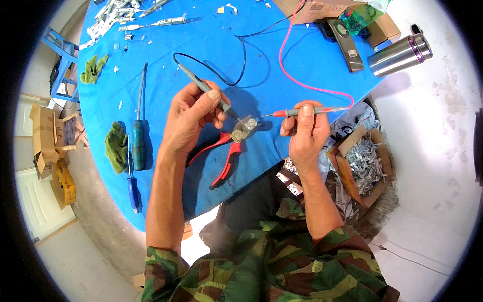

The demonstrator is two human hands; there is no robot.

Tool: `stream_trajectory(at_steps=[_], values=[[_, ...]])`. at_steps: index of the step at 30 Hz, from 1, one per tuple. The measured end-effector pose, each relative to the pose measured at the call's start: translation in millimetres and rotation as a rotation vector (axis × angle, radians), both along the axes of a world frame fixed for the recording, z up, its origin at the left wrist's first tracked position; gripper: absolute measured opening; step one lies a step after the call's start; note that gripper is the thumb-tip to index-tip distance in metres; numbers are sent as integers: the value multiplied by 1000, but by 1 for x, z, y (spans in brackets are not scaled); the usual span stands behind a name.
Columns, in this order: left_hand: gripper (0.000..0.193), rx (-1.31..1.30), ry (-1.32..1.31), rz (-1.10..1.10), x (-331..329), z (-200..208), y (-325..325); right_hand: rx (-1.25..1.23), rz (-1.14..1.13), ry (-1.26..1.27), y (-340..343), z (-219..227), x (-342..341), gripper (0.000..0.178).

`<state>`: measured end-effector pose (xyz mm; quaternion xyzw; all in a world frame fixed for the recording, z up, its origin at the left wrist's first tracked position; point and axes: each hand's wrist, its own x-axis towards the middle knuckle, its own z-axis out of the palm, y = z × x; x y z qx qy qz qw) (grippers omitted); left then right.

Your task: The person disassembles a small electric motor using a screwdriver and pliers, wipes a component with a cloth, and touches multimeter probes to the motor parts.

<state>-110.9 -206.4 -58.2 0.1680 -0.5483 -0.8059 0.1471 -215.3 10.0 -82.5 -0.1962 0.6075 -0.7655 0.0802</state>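
My left hand [193, 113] is closed on a test probe [204, 86] with a grey and black body and a black lead. In my right hand [305, 128] is a second test probe [286, 113], red and grey, on a red lead. Both metal tips point at the jaws of the red-handled pliers [236, 135], lying on the blue cloth between my hands. A small shiny round piece [251, 122] shows at the jaws. Whether the tips touch it I cannot tell.
To the left lie a teal-handled screwdriver [138, 143], a blue-handled screwdriver [133, 194] and green rags [116, 146]. Metal parts [113, 15] heap at the far left. A meter-like device [344, 43] and a steel flask [401, 54] sit far right. Below stands a scrap-filled box [347, 163].
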Motion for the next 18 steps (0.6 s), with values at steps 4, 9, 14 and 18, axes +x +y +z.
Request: stream_trajectory(at_steps=[4, 9, 14, 18], values=[[23, -18, 6, 4, 0, -1, -2, 16, 11, -5, 1, 1, -1, 25], [23, -14, -5, 9, 0, 0, -1, 29, 30, 9, 2, 2, 0, 25], [23, -8, -14, 6, -1, 3, 0, 41, 45, -8, 1, 3, 1, 24], [23, -25, -17, 12, -1, 2, 1, 33, 54, 9, 1, 1, 0, 24]])
